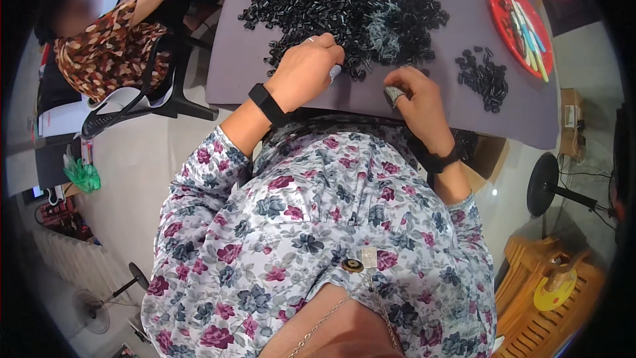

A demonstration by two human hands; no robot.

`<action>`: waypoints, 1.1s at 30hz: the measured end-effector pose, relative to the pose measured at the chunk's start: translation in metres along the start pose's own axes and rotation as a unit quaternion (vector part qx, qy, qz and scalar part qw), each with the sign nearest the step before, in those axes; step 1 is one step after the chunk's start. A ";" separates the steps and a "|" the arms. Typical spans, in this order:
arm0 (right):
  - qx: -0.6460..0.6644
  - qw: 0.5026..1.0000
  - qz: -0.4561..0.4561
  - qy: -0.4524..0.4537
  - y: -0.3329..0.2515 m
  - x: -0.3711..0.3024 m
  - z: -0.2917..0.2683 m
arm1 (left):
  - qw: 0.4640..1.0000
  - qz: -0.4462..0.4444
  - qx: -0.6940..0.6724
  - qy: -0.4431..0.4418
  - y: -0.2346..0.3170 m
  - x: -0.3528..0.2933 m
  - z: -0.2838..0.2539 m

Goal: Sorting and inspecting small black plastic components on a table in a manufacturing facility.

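Note:
A wide heap of small black plastic pieces [318, 0] covers the far middle of the grey tabletop [242, 59]. My left hand [306, 69] is at the heap's near edge, its fingers curled and a light wrap round the thumb. Whatever those fingers hold is hidden. To the right of it, just over the table near its front edge, my right hand [421, 98] has its fingers bent in toward a thumb wrapped in grey. I cannot make out anything between them. A tangle of grey-green scraps [384, 32] lies on the heap's right part.
A smaller pile of black pieces [483, 78] lies at the right. Beyond it, a red tray [498, 10] holds several pen-like tools. Another person [109, 53] sits at the left by a black chair [169, 83]. A wooden chair [530, 298] and fan [543, 184] stand at the right.

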State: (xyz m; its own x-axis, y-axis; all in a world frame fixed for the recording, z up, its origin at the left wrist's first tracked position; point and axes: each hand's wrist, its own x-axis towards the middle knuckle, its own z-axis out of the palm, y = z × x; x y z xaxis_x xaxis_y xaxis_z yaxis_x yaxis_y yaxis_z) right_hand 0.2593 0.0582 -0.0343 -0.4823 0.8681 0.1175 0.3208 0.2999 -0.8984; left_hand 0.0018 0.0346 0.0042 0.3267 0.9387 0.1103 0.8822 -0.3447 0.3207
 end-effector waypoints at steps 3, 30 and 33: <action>0.006 1.000 0.003 -0.001 0.002 0.000 0.001 | 1.000 0.017 0.004 0.008 0.001 0.001 0.001; 0.002 1.000 0.000 0.009 0.000 0.004 0.007 | 0.996 0.086 0.020 -0.017 0.009 0.015 0.008; 0.005 1.000 0.004 0.009 -0.003 0.001 0.005 | 0.994 0.096 0.030 -0.031 0.008 0.017 0.010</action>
State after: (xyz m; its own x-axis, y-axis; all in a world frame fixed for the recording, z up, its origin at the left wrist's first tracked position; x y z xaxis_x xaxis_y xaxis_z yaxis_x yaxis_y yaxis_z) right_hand 0.2535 0.0562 -0.0336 -0.4644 0.8778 0.1173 0.3173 0.2885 -0.9034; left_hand 0.0180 0.0478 -0.0007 0.5097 0.8539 0.1055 0.8195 -0.5192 0.2426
